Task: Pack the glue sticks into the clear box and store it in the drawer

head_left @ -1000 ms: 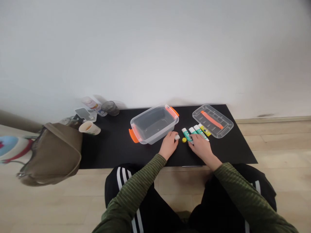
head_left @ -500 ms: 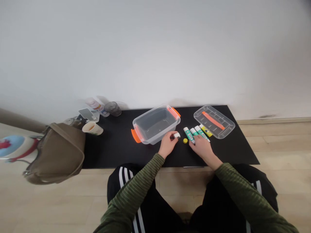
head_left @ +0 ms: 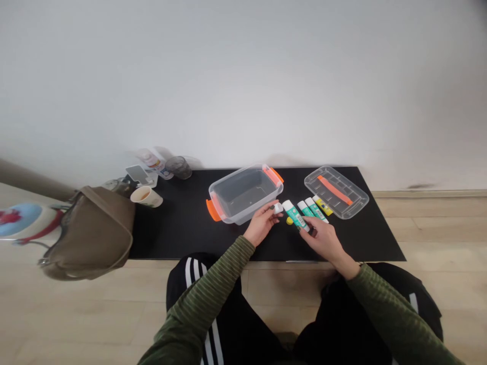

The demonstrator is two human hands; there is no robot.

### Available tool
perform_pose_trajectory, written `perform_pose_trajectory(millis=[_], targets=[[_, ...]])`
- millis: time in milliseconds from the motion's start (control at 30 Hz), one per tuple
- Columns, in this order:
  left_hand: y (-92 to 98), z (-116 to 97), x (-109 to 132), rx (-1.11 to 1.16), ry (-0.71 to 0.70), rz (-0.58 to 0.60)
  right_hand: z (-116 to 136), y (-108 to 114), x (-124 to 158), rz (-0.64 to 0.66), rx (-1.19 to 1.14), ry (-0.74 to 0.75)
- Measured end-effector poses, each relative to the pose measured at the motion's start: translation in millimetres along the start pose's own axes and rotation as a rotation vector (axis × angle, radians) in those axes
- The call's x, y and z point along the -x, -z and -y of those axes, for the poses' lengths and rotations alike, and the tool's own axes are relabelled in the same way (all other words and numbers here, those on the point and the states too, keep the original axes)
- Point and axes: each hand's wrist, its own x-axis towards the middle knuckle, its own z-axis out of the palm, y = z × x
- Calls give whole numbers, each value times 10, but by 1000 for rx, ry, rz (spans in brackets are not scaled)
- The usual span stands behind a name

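Between the fingertips of my left hand is a small white cap. My right hand grips the lower end of a green-and-white glue stick, its white top tilted toward the cap. Just beneath that stick a small yellow cap lies on the black table. Two more green glue sticks and a yellow glue stick lie side by side beyond my right fingers. A clear plastic box with orange clips stands open behind my left hand.
The clear lid with an orange handle lies at the right of the black table. At the left are a paper cup with brown liquid, a dark glass, a spray bottle and a brown bag.
My right hand has lifted the nearest glue stick off the table and drawn it toward the left hand. The left hand still holds the white cap, its fingers slightly more extended.
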Motion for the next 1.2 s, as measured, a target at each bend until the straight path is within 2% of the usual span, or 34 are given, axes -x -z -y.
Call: perform_pose_trajectory(millis=[133, 300, 533, 967, 1200], targets=[[-33, -53, 42, -14, -10, 41, 16, 27, 34, 33, -16, 50], [-44, -99, 71, -48, -73, 29, -32, 75, 32, 46, -45, 51], [-32, -84, 82, -147, -119, 18, -123, 144, 39, -59, -33, 130], [-52, -36, 115, -138, -47, 48, -157, 152, 70, -69, -36, 182], [-36, -10, 117, -167, -54, 57, -202, 158, 83, -73, -58, 208]])
